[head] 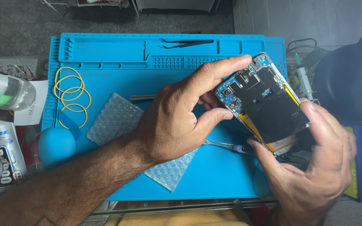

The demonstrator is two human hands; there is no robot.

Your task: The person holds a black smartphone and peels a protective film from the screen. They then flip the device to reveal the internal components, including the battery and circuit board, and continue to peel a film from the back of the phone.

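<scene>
An opened smartphone (266,104) with its back cover off shows a blue circuit board, black shielding and a yellow battery edge. It is held tilted above the blue work mat (118,75). My left hand (177,117) pinches the phone's upper left corner between thumb and forefinger. My right hand (315,167) grips the phone's lower right end from below. A thin metal tool (225,145) lies on the mat under the phone.
Black tweezers (187,42) rest in the mat's top tray. Yellow rubber bands (70,96), bubble wrap pieces (114,119), a blue ball-shaped blower (56,144), a glue tube (3,155) and a clear bottle (5,92) sit at left. Cables and a dark round object (348,79) stand at right.
</scene>
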